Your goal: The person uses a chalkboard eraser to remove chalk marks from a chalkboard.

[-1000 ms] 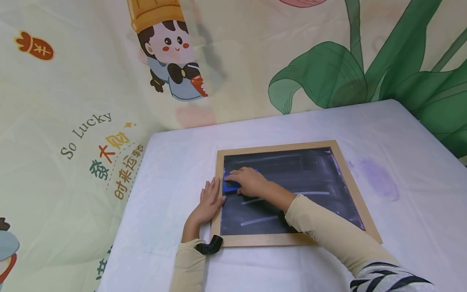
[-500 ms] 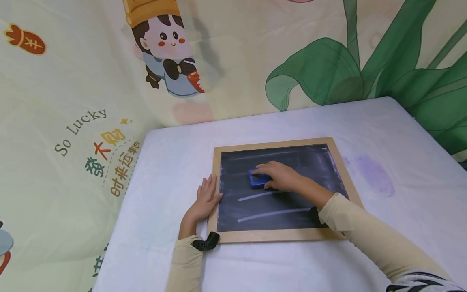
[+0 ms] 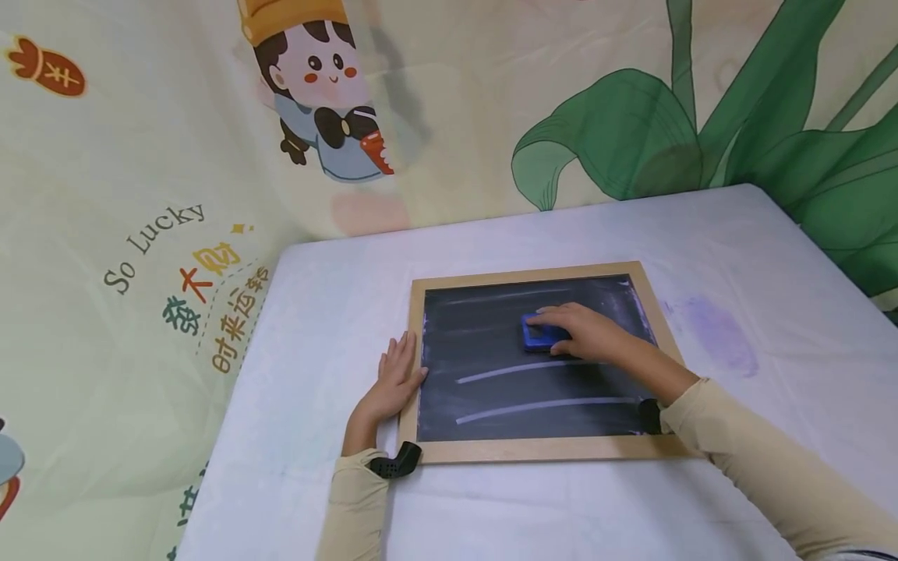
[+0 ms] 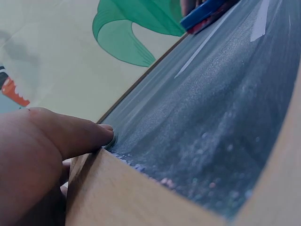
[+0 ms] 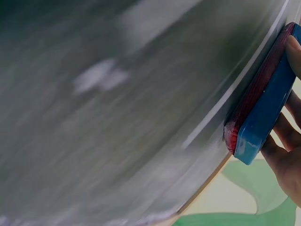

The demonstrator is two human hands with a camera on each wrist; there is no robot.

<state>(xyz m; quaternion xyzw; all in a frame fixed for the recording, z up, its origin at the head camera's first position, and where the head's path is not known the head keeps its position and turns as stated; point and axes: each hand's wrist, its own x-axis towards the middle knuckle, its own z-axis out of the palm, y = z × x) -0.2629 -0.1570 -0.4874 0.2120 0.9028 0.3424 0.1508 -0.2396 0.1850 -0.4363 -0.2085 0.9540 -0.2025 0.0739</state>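
Observation:
A blackboard eraser (image 3: 543, 333) with a blue back and a dark red felt side lies against the small blackboard (image 3: 491, 327). My right hand (image 3: 585, 331) grips its blue back between thumb and fingers; the felt side (image 5: 256, 89) faces the board in the right wrist view. At the wooden frame's left side (image 3: 415, 312), my left hand (image 3: 393, 386) rests with straight fingers along the outer edge. Its thumb (image 4: 84, 136) reaches over the frame onto the board's rim. Two chalk lines, a nearer one (image 3: 540, 408) and a farther one (image 3: 519, 369), run across the lower board.
A white cloth (image 3: 337, 296) covers the table, with a purple smudge (image 3: 715, 335) right of the board. Behind stands a printed backdrop (image 3: 463, 117) with a cartoon figure and green leaves. Black wrist cameras, left (image 3: 396, 460) and right (image 3: 651, 417), sit at the sleeves.
My right hand has slid the eraser from the board's left edge rightwards past the middle, above the chalk lines. The left hand stays at the frame. The head view has shifted slightly.

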